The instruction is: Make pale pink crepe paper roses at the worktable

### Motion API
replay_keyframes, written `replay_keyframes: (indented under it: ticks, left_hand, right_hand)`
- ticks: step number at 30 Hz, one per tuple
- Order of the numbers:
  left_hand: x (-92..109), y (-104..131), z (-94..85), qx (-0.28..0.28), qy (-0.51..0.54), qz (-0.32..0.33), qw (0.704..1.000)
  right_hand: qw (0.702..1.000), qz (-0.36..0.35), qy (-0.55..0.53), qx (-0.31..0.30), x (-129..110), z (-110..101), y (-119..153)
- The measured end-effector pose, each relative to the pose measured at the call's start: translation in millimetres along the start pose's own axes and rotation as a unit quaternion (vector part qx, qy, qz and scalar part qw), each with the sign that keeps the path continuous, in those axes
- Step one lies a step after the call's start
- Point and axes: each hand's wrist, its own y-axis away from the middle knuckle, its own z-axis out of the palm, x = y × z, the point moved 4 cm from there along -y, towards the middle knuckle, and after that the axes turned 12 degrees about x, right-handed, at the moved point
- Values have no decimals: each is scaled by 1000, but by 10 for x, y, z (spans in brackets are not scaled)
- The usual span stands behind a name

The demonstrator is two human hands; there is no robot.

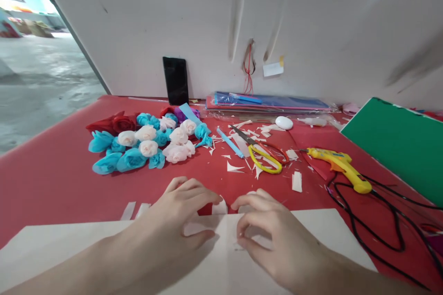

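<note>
A large white paper sheet lies in front of me on the red table. My left hand is over its left part, thumb and fingers curved and apart. Beside those fingertips, at the sheet's far edge, is a small pale paper piece; I cannot tell whether they touch it. Over the right part, my right hand has its index finger curled in to the thumb. Whatever is in that pinch, if anything, is too small to make out. Another pale piece shows partly beneath its outer fingers.
Blue, white and red paper flowers are heaped at left. Scissors, a light blue pen-like stick and paper scraps lie mid-table. At right are a yellow glue gun with black cord and a green board. A phone leans behind.
</note>
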Motion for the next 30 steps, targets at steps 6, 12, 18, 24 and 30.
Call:
replay_keyframes:
  ticks: [6, 12, 18, 24, 30]
  left_hand:
    - [3, 68, 60, -3, -12, -33, 999]
    - [-54, 114, 94, -3, -11, -61, 998]
    - [-82, 144, 108, 0, -5, -38, 999]
    - [-13, 70, 4, -9, 3, -24, 1000]
    - [-31, 84, -100, 69, 17, -43, 997]
  right_hand:
    - [993, -86, 78, 6, 58, 138, 144]
    - [979, -144, 142, 3, 7, 179, 180]
    - [976, -148, 156, 23, 12, 182, 195]
    - [978, -133, 157, 26, 18, 176, 200]
    - [988, -115, 96, 38, 24, 146, 176]
